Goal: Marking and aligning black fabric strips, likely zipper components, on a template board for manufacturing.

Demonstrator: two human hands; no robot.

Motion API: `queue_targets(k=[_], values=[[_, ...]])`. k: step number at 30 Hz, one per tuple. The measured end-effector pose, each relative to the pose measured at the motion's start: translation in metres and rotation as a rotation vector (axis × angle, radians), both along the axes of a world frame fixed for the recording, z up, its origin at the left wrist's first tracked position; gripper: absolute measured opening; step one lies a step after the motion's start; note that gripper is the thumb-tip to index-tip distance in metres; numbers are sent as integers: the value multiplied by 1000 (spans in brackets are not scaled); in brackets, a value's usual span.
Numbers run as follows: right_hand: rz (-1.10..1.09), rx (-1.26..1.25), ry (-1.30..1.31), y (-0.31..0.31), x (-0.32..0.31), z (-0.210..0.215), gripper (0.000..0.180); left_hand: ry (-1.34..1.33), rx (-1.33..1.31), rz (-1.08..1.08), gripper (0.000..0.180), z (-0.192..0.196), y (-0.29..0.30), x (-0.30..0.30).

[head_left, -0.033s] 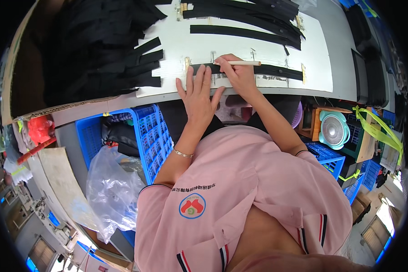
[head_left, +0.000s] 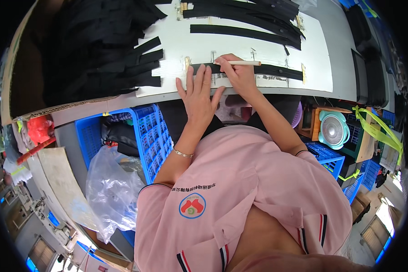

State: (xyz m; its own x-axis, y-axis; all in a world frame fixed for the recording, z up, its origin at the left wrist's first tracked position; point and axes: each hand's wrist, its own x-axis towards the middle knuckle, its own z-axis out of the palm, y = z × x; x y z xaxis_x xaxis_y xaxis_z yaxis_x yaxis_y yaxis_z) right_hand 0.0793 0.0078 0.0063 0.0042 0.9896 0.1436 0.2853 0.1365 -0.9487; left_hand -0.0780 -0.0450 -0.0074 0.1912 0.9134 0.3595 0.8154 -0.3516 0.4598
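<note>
My left hand (head_left: 197,90) lies flat with its fingers apart, pressing the left end of a long black strip (head_left: 276,71) onto a white board (head_left: 258,45). Just to its right, my right hand (head_left: 238,77) grips a thin white pencil (head_left: 245,63), its tip toward the strip's upper edge near small brass stops. A second black strip (head_left: 245,32) lies further back on the board. A heap of black strips (head_left: 99,50) covers the table's left part.
Below the table edge stand a blue plastic crate (head_left: 145,131) and a clear plastic bag (head_left: 111,186) on the left. A small round fan (head_left: 334,129), blue baskets and a yellow-green strap (head_left: 376,131) are on the right. More black strips (head_left: 258,9) lie at the back.
</note>
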Motion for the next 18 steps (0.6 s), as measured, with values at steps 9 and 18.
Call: queue_targets(k=[9, 18], values=[[-3, 103, -95, 1, -1, -1, 22, 13, 0, -6, 66, 0, 0, 0], [57, -3, -24, -5, 4, 1, 24, 29, -3, 13, 66, 2, 0, 1]])
